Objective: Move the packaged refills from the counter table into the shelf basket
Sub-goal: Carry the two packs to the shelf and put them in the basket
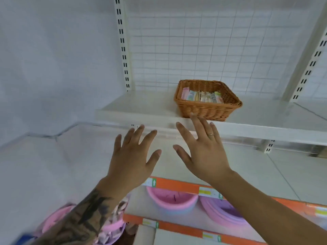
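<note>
A white shop shelving unit with a wire-grid back panel (194, 50) fills the background, and on its shelf (141, 106) stands a brown wicker basket (208, 110), the landmark for the rest. Inside the basket a row of packaged refills (201, 96) stands on edge, leaning against its far wall. In front of and below the basket both hands hover palm-down holding nothing: the left hand (131, 161) lies well to the basket's lower left, fingers spread and straight; the right hand (205, 156) is just below the basket's front wall, fingers spread too, its middle fingertip overlapping the wicker in this view, though whether it touches cannot be told. Further below the basket, pink basins (169, 200) sit behind orange-edged lower shelves (177, 185). No tabletop and no loose refills show here, so the task looks finished or between loads. If more remain, it would be wise to bring each packet over the rim and stand it beside the row rather than drop it flat
</note>
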A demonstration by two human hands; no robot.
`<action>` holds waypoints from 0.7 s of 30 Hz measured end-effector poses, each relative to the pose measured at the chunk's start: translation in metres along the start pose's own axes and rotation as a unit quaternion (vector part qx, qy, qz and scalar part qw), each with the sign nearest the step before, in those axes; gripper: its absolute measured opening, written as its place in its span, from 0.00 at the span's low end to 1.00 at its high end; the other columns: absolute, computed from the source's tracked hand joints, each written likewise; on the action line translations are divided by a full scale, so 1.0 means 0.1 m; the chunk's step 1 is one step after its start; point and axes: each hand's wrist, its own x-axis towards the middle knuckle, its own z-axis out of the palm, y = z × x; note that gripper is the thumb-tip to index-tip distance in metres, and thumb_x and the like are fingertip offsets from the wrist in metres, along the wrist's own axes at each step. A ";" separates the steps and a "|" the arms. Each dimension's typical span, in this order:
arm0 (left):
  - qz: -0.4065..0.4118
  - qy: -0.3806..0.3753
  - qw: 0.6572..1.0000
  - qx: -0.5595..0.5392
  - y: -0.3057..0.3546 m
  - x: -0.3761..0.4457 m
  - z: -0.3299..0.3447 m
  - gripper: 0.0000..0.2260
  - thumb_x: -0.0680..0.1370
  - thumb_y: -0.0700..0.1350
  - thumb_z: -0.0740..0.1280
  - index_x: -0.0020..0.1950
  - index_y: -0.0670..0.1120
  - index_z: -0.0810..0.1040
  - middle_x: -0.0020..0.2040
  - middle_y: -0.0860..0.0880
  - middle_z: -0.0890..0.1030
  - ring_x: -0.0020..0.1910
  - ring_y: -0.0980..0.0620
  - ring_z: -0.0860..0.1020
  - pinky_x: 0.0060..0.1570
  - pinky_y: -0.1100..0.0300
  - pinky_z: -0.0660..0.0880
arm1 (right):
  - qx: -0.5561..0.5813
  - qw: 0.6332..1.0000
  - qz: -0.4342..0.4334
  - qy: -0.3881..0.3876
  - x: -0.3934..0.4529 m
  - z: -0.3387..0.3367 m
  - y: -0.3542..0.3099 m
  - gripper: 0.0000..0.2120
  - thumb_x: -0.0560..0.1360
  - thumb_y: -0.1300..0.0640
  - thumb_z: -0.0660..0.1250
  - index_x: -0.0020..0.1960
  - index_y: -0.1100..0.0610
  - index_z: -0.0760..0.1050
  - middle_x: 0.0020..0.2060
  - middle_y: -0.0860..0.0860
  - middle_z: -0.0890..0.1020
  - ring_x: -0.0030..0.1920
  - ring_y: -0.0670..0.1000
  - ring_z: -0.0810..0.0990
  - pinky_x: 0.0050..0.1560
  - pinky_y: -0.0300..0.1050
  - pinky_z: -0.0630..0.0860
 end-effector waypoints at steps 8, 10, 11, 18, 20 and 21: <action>-0.167 -0.096 0.977 0.087 -0.12 -1.67 -0.25 0.32 0.79 0.67 0.42 0.81 0.60 0.59 0.84 0.46 0.58 0.81 0.39 0.60 0.76 0.33 0.55 | 0.106 0.980 -0.116 -0.122 -0.57 0.37 -0.89 0.31 0.81 0.34 0.57 0.78 0.50 0.68 0.77 0.59 0.69 0.74 0.65 0.70 0.74 0.65 0.67; -0.213 -0.109 0.965 0.109 -0.23 -2.05 -0.41 0.31 0.79 0.67 0.46 0.81 0.60 0.61 0.83 0.46 0.60 0.81 0.39 0.61 0.76 0.32 0.56 | 0.130 0.970 -0.145 -0.148 -0.66 0.36 -1.25 0.33 0.80 0.33 0.54 0.79 0.50 0.67 0.77 0.59 0.69 0.74 0.65 0.71 0.74 0.65 0.67; -0.237 -0.117 0.957 0.117 -0.29 -2.25 -0.50 0.30 0.80 0.66 0.48 0.81 0.60 0.61 0.83 0.46 0.60 0.81 0.39 0.60 0.76 0.33 0.56 | 0.144 0.963 -0.162 -0.158 -0.71 0.35 -1.44 0.34 0.80 0.32 0.52 0.79 0.50 0.67 0.76 0.59 0.70 0.73 0.65 0.72 0.73 0.65 0.68; -0.387 -0.115 0.904 0.140 -0.55 -3.66 -1.15 0.30 0.80 0.66 0.47 0.81 0.58 0.63 0.82 0.46 0.63 0.80 0.39 0.62 0.75 0.33 0.56 | 0.227 0.897 -0.312 -0.217 -1.25 -0.03 -2.71 0.37 0.78 0.31 0.51 0.80 0.51 0.63 0.78 0.57 0.68 0.76 0.62 0.69 0.77 0.59 0.63; -0.421 -0.120 0.888 0.141 -0.59 -4.05 -1.29 0.29 0.82 0.66 0.49 0.82 0.59 0.57 0.84 0.48 0.58 0.82 0.41 0.58 0.77 0.35 0.53 | 0.243 0.875 -0.353 -0.224 -1.43 -0.17 -3.03 0.37 0.79 0.32 0.57 0.82 0.49 0.60 0.80 0.54 0.65 0.78 0.59 0.65 0.79 0.56 0.59; -0.440 -0.114 0.879 0.141 -0.61 -4.29 -1.38 0.29 0.82 0.66 0.50 0.83 0.59 0.56 0.84 0.48 0.58 0.82 0.42 0.57 0.78 0.35 0.53 | 0.246 0.866 -0.372 -0.228 -1.54 -0.28 -3.22 0.37 0.79 0.33 0.59 0.82 0.48 0.58 0.81 0.53 0.63 0.79 0.58 0.64 0.79 0.55 0.58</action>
